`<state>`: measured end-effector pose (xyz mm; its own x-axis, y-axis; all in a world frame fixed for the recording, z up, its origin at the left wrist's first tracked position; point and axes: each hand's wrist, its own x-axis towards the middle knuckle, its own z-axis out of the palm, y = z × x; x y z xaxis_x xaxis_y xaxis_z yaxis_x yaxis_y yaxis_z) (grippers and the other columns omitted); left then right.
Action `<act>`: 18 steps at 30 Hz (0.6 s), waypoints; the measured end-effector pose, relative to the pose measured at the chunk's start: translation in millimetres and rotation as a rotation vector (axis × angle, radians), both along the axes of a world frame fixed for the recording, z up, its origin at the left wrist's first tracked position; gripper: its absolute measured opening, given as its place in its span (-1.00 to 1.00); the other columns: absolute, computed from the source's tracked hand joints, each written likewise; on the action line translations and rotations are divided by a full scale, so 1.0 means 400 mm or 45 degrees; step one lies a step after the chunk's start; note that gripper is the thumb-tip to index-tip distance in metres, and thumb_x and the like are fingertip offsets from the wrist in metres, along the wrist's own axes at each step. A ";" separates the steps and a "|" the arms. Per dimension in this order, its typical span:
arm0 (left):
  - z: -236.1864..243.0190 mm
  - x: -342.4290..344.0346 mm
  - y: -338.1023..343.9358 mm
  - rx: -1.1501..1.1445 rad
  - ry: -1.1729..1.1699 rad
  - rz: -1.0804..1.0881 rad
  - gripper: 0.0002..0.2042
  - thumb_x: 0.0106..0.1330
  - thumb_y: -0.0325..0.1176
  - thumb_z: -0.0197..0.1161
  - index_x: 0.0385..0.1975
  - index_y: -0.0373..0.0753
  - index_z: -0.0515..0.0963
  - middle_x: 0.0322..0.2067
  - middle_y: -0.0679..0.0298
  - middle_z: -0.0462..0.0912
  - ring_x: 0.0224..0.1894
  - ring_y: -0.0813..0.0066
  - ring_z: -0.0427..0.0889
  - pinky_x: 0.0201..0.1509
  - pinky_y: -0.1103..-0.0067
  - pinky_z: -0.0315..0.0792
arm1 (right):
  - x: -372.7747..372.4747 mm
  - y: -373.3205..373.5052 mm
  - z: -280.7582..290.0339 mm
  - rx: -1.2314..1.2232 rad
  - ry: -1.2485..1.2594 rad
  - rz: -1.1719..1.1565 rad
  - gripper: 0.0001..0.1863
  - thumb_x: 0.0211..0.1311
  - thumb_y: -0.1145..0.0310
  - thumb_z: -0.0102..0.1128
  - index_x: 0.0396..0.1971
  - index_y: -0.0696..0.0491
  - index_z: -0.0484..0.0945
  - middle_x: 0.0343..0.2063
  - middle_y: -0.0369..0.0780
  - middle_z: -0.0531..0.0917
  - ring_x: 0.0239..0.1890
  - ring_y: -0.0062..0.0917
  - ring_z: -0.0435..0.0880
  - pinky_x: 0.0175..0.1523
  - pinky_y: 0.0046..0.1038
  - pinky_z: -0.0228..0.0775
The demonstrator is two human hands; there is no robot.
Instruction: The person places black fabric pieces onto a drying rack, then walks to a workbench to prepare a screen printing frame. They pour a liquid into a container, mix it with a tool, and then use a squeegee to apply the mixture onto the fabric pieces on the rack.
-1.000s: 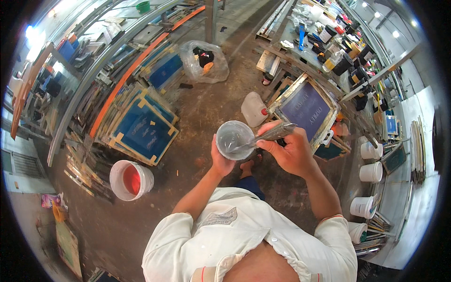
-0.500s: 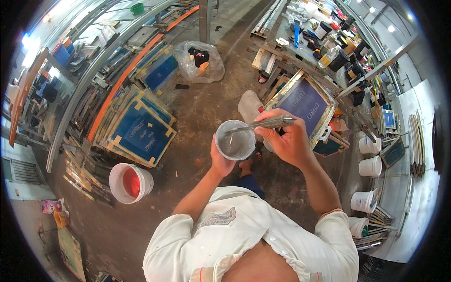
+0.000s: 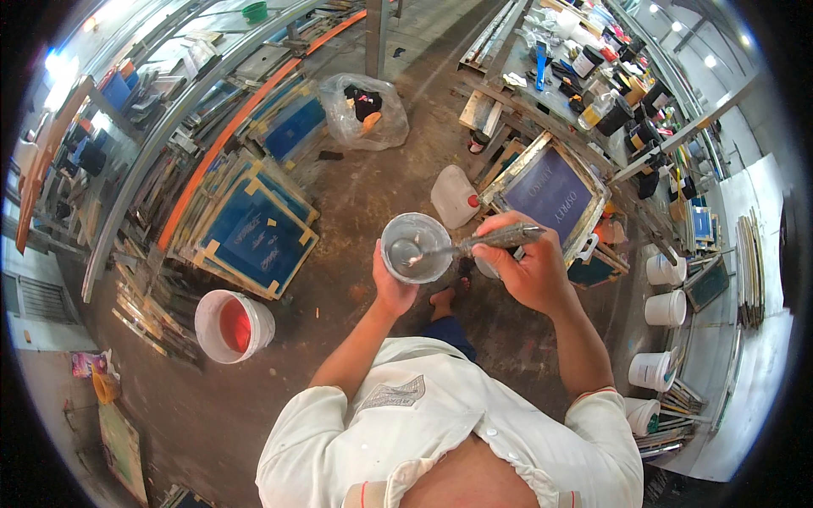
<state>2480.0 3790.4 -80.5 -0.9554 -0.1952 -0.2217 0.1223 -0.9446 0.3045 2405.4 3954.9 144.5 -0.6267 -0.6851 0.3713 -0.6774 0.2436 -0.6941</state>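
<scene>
The round plastic cup is cloudy grey-white; the slim, long-handled tool is mottled grey. The person's cloth shirt is off-white with a grey patterned chest patch. A round white plastic bucket is red inside. A rectangular framed screen is deep blue with yellowish tape.

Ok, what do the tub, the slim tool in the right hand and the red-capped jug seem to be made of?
Tub: likely plastic, dull, judging by its thin, cloudy, smeared wall.
Slim tool: perhaps metal, dull and grimy, but its grey, streaky surface leaves that open.
Red-capped jug: probably moulded plastic, semi-matte, from its rounded corners and milky body.
</scene>
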 end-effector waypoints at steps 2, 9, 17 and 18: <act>-0.006 0.002 0.005 0.028 0.005 -0.017 -0.49 0.49 0.14 -0.13 0.25 -0.01 0.44 0.22 0.30 0.53 0.23 0.28 0.54 0.23 0.21 0.50 | 0.009 -0.009 0.021 -0.013 -0.156 0.087 -0.81 0.24 0.37 0.42 -0.23 0.11 0.65 -0.33 -0.21 0.74 -0.32 -0.51 0.72 -0.21 -0.47 0.51; -0.016 0.001 0.007 0.076 0.044 -0.054 -0.49 0.48 0.15 -0.13 0.24 0.01 0.45 0.18 0.31 0.57 0.20 0.23 0.56 0.18 0.15 0.53 | -0.026 -0.006 -0.022 -0.085 -0.052 -0.026 -0.82 0.25 0.35 0.41 -0.25 0.11 0.64 -0.36 -0.19 0.73 -0.35 -0.47 0.71 -0.23 -0.45 0.49; 0.005 0.003 0.038 0.027 0.093 -0.115 -0.50 0.50 0.12 -0.13 0.26 -0.01 0.45 0.21 0.32 0.55 0.27 0.31 0.51 0.34 0.26 0.39 | -0.025 -0.025 -0.007 -0.131 -0.058 0.147 -0.81 0.23 0.38 0.43 -0.24 0.11 0.64 -0.28 -0.19 0.74 -0.30 -0.48 0.70 -0.21 -0.44 0.49; 0.018 0.003 0.035 0.016 0.099 -0.130 -0.50 0.51 0.11 -0.13 0.26 -0.01 0.45 0.22 0.32 0.55 0.27 0.31 0.51 0.34 0.26 0.39 | -0.032 -0.020 -0.008 -0.125 -0.045 0.117 -0.81 0.22 0.38 0.43 -0.24 0.11 0.65 -0.29 -0.19 0.74 -0.31 -0.48 0.70 -0.21 -0.44 0.50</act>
